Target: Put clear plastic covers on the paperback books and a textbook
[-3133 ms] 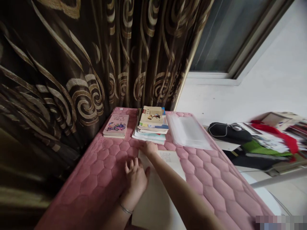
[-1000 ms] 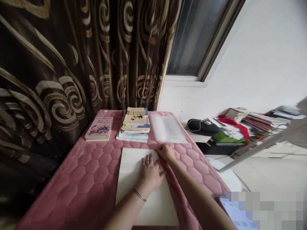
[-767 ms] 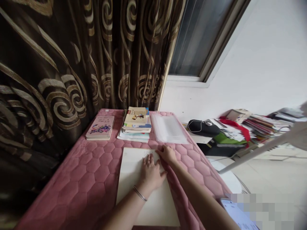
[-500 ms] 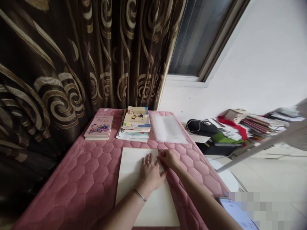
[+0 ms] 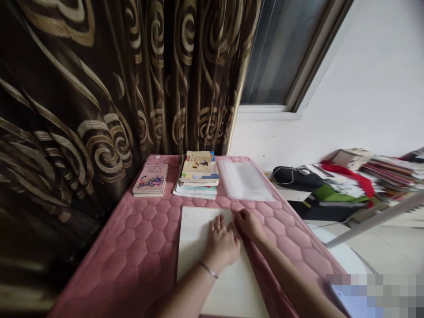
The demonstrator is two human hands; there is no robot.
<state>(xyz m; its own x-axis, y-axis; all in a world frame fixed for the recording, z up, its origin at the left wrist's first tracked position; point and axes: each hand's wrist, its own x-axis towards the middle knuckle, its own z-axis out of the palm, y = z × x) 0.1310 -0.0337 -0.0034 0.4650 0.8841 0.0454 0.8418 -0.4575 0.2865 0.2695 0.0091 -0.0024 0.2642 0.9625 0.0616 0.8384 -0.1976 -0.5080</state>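
A large cream-white book [image 5: 198,238] lies flat on a pink quilted table cover [image 5: 145,238]. My left hand [image 5: 222,242], with a thin bracelet at the wrist, rests palm down on the book, fingers stretched out. My right hand [image 5: 247,222] sits at the book's right edge near its far corner, fingers curled against that edge. Behind the book are a pink picture book [image 5: 151,179], a stack of books [image 5: 198,173] and a clear plastic sleeve [image 5: 244,179].
A dark curtain with gold swirls [image 5: 109,97] hangs behind and left of the table. A window [image 5: 281,48] and white wall are at the back. To the right lies a heap of books, a black bag [image 5: 296,177] and red cloth [image 5: 357,176].
Earlier the left hand lay on the pink cover left of the book; it now rests on the book. The right hand went from the book's far left corner to its right edge.
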